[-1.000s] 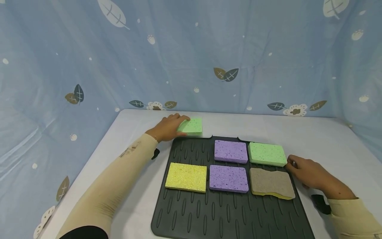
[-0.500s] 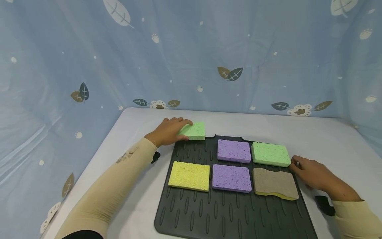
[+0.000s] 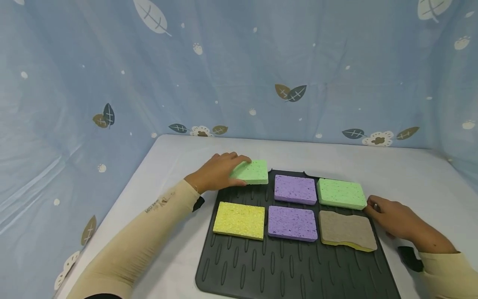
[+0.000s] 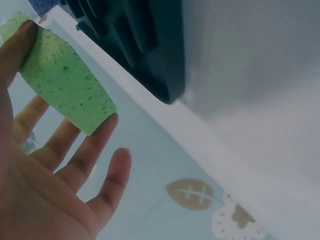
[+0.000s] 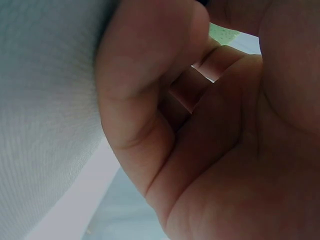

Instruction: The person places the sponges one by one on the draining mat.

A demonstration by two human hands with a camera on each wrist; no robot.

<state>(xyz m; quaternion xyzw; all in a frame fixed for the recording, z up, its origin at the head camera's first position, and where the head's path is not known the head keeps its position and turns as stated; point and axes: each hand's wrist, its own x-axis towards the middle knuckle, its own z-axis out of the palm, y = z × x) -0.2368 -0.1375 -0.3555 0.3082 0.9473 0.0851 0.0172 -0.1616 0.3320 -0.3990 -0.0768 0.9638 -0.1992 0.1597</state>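
Note:
My left hand [image 3: 216, 171] pinches a light green sponge [image 3: 255, 172] between thumb and fingers, over the back left corner of the dark ribbed mat [image 3: 239, 265]. In the left wrist view the thumb lies across one side of the sponge [image 4: 70, 75], with fingertips along the other and the little finger apart. My right hand [image 3: 392, 218] rests at the mat's right edge, fingers loosely curled, close to the corner of a second green sponge [image 3: 341, 193]. The right wrist view shows its bent fingers [image 5: 140, 100] against the white tabletop, with no object visible in the palm.
Two purple sponges [image 3: 295, 189] lie one behind the other mid-mat. A yellow sponge [image 3: 239, 220] is on the left, a brown-topped sponge [image 3: 347, 229] on the right. Behind the white table [image 3: 179, 151] hangs a blue patterned curtain [image 3: 239, 74].
My left hand has brought the green sponge from behind the mat forward and slightly right, over the mat's back left corner. The right hand stays by the mat's edge; the camera view shifts slightly.

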